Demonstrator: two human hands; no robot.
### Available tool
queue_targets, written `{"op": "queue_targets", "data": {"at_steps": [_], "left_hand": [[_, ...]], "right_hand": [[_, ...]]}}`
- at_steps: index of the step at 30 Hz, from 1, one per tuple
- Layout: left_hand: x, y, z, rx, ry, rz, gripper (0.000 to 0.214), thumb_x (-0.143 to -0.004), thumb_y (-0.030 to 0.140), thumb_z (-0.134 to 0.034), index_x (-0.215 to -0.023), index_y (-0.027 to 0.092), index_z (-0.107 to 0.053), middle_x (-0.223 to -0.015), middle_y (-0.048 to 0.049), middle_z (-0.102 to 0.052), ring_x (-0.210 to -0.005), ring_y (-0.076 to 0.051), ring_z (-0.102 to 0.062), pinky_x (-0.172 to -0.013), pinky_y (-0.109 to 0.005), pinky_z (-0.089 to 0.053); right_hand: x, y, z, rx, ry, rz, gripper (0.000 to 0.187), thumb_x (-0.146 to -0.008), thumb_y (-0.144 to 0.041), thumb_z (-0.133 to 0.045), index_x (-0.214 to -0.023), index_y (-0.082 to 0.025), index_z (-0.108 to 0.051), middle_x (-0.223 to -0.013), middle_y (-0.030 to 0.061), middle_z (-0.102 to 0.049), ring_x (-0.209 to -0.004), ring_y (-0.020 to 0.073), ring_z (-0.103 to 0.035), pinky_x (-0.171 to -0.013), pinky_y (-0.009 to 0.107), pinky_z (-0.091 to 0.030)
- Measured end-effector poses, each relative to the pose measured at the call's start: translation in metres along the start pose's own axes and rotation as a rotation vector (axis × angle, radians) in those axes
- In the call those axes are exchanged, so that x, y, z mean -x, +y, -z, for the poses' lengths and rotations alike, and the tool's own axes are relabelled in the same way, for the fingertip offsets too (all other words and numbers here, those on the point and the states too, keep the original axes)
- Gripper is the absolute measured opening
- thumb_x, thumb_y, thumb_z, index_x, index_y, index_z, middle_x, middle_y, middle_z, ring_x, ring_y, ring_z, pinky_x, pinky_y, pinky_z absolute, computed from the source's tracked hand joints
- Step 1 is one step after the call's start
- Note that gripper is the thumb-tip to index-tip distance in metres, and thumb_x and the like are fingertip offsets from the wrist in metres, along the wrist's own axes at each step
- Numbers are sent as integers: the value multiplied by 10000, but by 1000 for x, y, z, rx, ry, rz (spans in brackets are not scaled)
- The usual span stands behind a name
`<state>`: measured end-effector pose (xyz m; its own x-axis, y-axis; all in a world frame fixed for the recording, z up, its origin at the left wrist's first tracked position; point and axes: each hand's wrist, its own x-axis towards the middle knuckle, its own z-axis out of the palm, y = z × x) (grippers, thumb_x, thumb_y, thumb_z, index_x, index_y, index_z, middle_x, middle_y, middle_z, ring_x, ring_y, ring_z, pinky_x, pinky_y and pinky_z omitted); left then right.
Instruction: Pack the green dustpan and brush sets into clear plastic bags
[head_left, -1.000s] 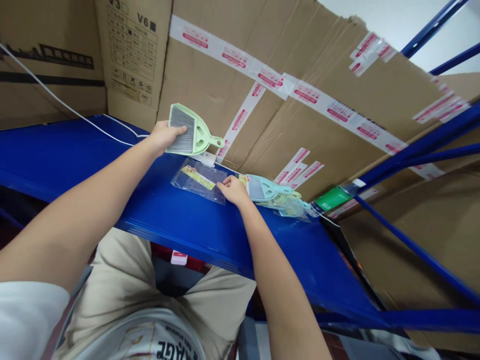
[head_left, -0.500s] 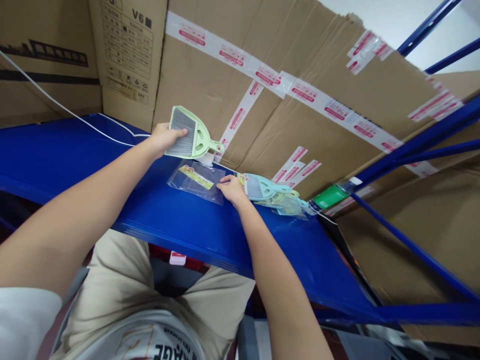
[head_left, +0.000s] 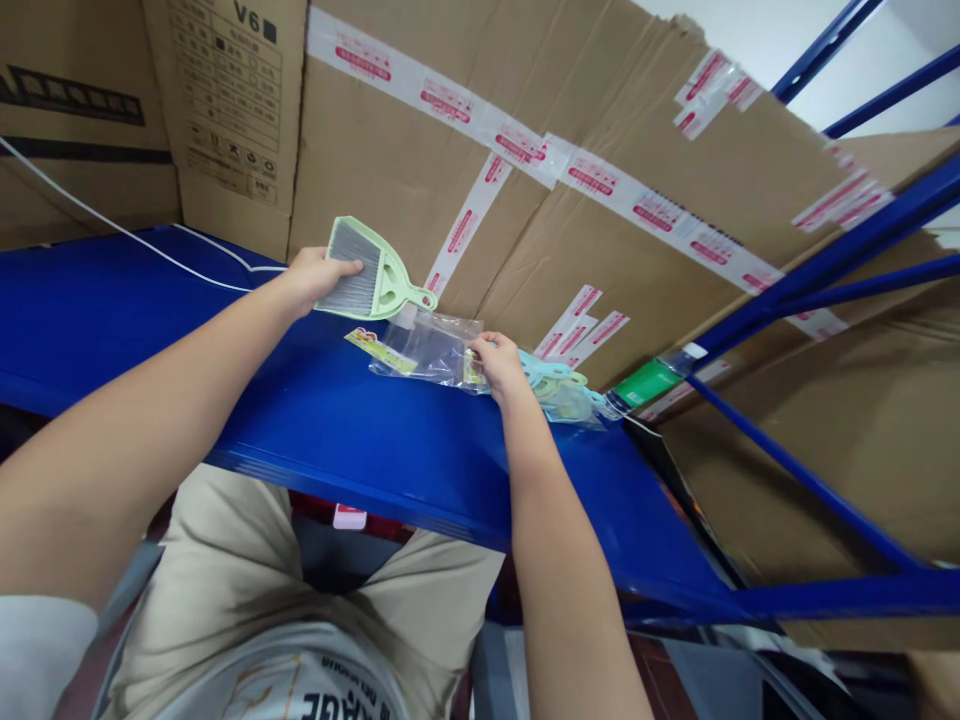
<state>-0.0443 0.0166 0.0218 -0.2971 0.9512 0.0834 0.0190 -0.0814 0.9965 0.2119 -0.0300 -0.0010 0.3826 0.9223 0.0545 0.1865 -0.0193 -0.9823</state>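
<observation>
My left hand is closed on the edge of a light green dustpan with a grey-bristled brush nested in it, the thumb lying over the bristles. My right hand pinches the right end of a clear plastic bag over the blue shelf. A yellow-green label card sticks out at the bag's left end; whether it is partly inside or under the bag, I cannot tell. Just beyond my right hand lie several blue and green dustpan sets, partly hidden by it, some in clear wrapping.
A large taped cardboard box stands along the back, with another printed box to its left. At the right end lies a green-labelled bottle near the blue rack bars. A white cord crosses the left side.
My right hand has drawn the plastic bag to the right, over beside the dustpan sets. The label card now protrudes from the bag's left end. The dustpan in my left hand stays nearly still.
</observation>
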Motion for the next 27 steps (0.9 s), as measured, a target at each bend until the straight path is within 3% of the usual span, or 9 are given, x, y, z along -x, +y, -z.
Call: {"op": "queue_targets", "data": {"at_steps": [5,12,18,27], "left_hand": [[-3,-3,1,-54,-26,6,156,-737,109,-767,-868,194,-764,-949,-63,-783,-997,-242,-752,-975,-374,-583],[-4,-5,2,-162,-46,8,210,-699,153,-803,-905,192,-781,-917,-76,-778,-957,-269,-761,-942,-397,-596],[-4,-4,1,-154,-54,-4,298,-669,164,-824,-962,202,-787,-918,-73,-785,-993,-295,-756,-954,-428,-596],[6,-3,-8,-16,-198,76,140,-731,138,-759,-859,193,-771,-943,-79,-795,-984,-270,-764,-953,-392,-593]], "right_hand": [[-12,4,13,-96,61,-17,193,-588,-104,-592,-685,-230,-483,-503,-122,-466,-507,74,-482,-520,174,-406],[-25,10,23,-173,42,-2,242,-553,-129,-630,-709,-236,-478,-535,-123,-477,-546,81,-515,-550,182,-438],[-26,12,21,-223,-19,22,292,-554,-136,-650,-755,-244,-470,-568,-125,-494,-566,85,-542,-568,195,-461],[-28,18,17,-249,-201,96,306,-606,-180,-724,-792,-254,-492,-644,-99,-540,-653,114,-606,-633,251,-530]]}}
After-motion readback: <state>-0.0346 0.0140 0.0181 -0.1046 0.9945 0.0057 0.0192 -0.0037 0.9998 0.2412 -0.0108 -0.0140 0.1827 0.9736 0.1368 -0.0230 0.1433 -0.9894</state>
